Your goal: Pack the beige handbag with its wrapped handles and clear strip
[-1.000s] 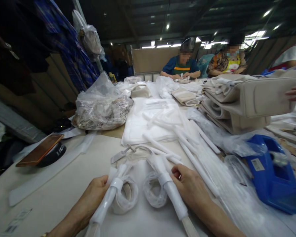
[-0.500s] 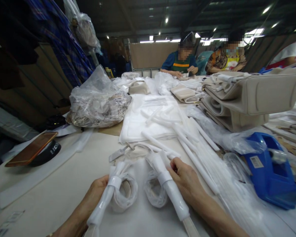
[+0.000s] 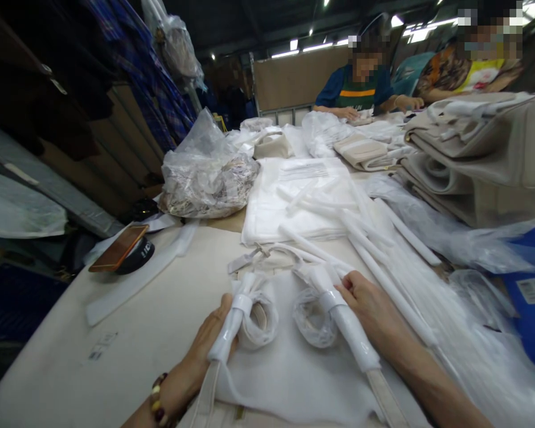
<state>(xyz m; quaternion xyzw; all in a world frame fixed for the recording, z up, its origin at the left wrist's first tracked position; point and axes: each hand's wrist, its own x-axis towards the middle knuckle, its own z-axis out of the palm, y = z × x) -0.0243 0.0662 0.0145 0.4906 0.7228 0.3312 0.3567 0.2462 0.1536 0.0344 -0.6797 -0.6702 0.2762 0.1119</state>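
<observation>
A pale cream handbag lies on the table in front of me, a white sheet over it. Its two straps carry white foam wrapping, a left wrapped strap and a right wrapped strap, each beside a plastic-wrapped loop. My left hand is closed at the bag's left side, its fingertips partly hidden behind the left strap. At the upper right side, my right hand grips the bag's edge with bent fingers, close to the right strap's wrapping. A small strap with a metal clasp lies at the bag's far edge.
Beyond the bag are a stack of white sheets and loose foam tubes. A plastic bag of parts stands left of them, a phone nearer. Folded bags and a blue dispenser are rightward. Two co-workers sit opposite.
The view has turned left and tilted down, so the scene sits further right. My left hand has come further forward along the left strap, and its bracelet now shows. My right hand stays at the bag's edge.
</observation>
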